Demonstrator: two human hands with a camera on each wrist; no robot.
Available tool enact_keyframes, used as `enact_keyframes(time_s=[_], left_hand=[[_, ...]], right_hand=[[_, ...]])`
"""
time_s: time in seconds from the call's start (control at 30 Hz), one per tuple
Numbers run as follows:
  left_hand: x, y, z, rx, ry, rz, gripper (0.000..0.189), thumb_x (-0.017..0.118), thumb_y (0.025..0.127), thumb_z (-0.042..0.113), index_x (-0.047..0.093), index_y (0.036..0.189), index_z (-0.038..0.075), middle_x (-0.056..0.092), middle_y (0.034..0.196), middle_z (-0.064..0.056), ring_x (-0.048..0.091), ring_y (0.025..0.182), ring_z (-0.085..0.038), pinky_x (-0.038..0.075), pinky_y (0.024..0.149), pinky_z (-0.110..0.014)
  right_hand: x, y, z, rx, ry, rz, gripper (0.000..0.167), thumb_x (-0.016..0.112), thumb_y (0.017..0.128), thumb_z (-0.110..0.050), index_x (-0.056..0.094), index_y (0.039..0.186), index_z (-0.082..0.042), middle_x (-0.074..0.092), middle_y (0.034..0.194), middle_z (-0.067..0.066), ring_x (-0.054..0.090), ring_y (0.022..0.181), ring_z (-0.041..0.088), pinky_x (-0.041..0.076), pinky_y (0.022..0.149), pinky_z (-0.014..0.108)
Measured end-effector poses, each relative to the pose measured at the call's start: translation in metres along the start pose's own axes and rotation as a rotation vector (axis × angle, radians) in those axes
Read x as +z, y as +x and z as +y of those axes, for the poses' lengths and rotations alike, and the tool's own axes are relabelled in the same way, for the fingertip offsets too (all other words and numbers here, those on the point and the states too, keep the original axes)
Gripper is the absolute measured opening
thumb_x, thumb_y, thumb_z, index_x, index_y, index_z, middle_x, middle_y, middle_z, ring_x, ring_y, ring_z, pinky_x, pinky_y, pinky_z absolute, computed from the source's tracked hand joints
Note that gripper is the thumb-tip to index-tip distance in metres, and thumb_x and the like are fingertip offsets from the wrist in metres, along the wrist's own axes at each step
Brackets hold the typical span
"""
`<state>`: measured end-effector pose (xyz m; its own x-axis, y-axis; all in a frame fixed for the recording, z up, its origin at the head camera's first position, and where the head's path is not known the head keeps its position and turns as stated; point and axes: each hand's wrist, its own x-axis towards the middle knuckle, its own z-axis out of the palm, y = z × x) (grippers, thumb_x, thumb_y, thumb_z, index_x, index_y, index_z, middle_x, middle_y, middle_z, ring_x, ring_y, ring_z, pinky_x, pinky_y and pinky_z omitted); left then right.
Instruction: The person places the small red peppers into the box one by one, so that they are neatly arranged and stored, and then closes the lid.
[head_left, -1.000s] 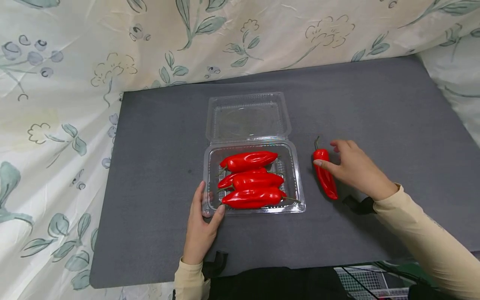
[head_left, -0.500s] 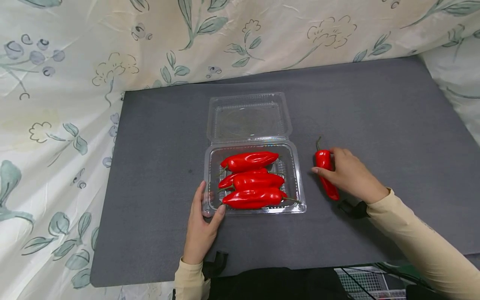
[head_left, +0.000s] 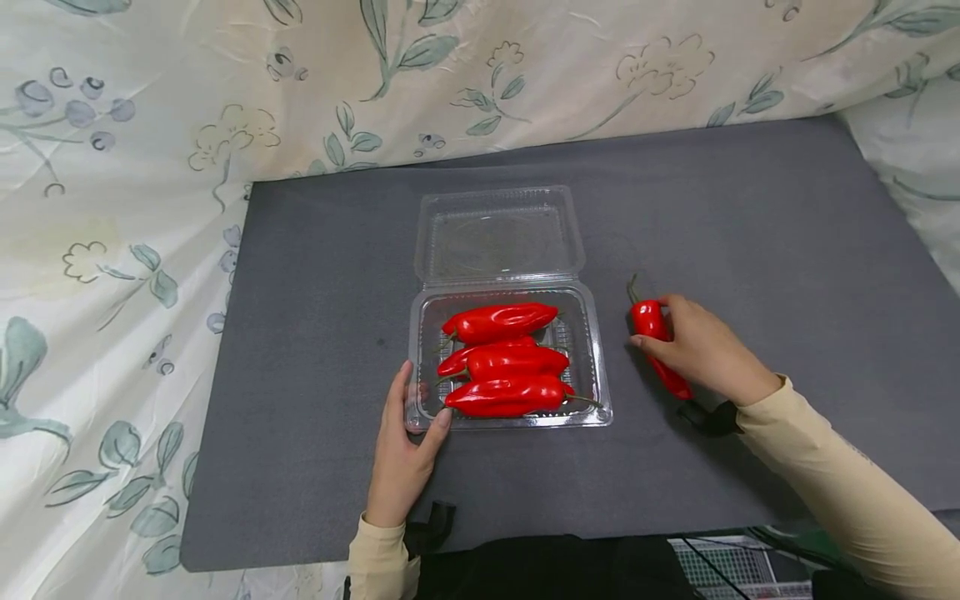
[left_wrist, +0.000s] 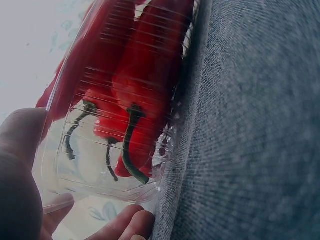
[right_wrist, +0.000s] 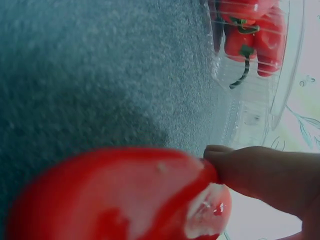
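Observation:
In the head view my right hand (head_left: pixel 705 346) grips a long red pepper (head_left: pixel 645 317) by its upper half, thumb across its left side. Its green stem points away from me and its tip slants to the right. Close up in the right wrist view, the pepper's shiny body (right_wrist: pixel 115 195) lies against the thumb (right_wrist: pixel 260 170). My left hand (head_left: pixel 401 467) holds the front left corner of a hinged clear plastic container (head_left: pixel 517 423), thumb at the front rim and fingers along the left side. Several red peppers (head_left: pixel 506 396) lie crosswise inside it.
The container's lid (head_left: pixel 498 237) lies folded back, away from me. Everything rests on a grey cloth-covered table (head_left: pixel 322 333). A flowered curtain (head_left: pixel 135 275) borders its back and left side. Near the front right edge a grey mesh-like object (head_left: pixel 723 567) and cables show below.
My right hand has moved in from beside the pepper and taken hold of it. The pepper's lower tip has swung to the right. My left hand and the container have stayed put.

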<state>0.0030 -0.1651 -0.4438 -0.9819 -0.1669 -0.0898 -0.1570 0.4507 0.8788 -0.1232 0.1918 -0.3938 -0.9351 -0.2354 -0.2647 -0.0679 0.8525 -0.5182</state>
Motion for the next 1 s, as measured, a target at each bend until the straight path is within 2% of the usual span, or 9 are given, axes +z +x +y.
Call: enact_keyframes(time_s=[0.17, 0.3, 0.67, 1.0], left_hand=[[0.0, 0.001, 0.0, 0.009, 0.001, 0.001, 0.079, 0.069, 0.087, 0.035, 0.022, 0.151, 0.035, 0.046, 0.136, -0.008, 0.045, 0.121, -0.025, 0.042, 0.097, -0.055], [0.0, 0.001, -0.001, 0.018, 0.0, 0.002, 0.079, 0.068, 0.087, 0.034, 0.022, 0.151, 0.032, 0.046, 0.136, -0.01, 0.045, 0.121, -0.027, 0.042, 0.096, -0.056], [0.0, 0.0, -0.001, 0.009, 0.015, 0.004, 0.078, 0.067, 0.088, 0.034, 0.023, 0.151, 0.032, 0.046, 0.137, -0.011, 0.047, 0.118, -0.028, 0.044, 0.093, -0.054], [0.0, 0.0, 0.0, 0.002, -0.002, 0.006, 0.078, 0.068, 0.087, 0.035, 0.023, 0.151, 0.034, 0.047, 0.135, -0.009, 0.046, 0.119, -0.026, 0.043, 0.095, -0.055]], right_hand=[[-0.007, -0.001, 0.002, 0.024, 0.028, -0.012, 0.069, 0.07, 0.086, -0.028, 0.038, 0.132, 0.012, 0.057, 0.105, 0.026, 0.057, 0.087, 0.035, 0.054, 0.069, 0.046], [-0.014, 0.0, 0.002, 0.02, 0.028, 0.012, 0.071, 0.068, 0.087, -0.032, 0.037, 0.133, 0.012, 0.058, 0.104, 0.026, 0.058, 0.087, 0.034, 0.052, 0.07, 0.046], [-0.038, -0.001, 0.006, 0.07, -0.005, 0.047, 0.076, 0.069, 0.087, -0.034, 0.033, 0.136, 0.012, 0.052, 0.112, 0.031, 0.055, 0.094, 0.044, 0.054, 0.064, 0.048], [-0.051, -0.002, 0.004, 0.053, -0.013, 0.09, 0.08, 0.068, 0.086, -0.041, 0.033, 0.136, 0.011, 0.053, 0.111, 0.031, 0.054, 0.095, 0.045, 0.053, 0.063, 0.048]])
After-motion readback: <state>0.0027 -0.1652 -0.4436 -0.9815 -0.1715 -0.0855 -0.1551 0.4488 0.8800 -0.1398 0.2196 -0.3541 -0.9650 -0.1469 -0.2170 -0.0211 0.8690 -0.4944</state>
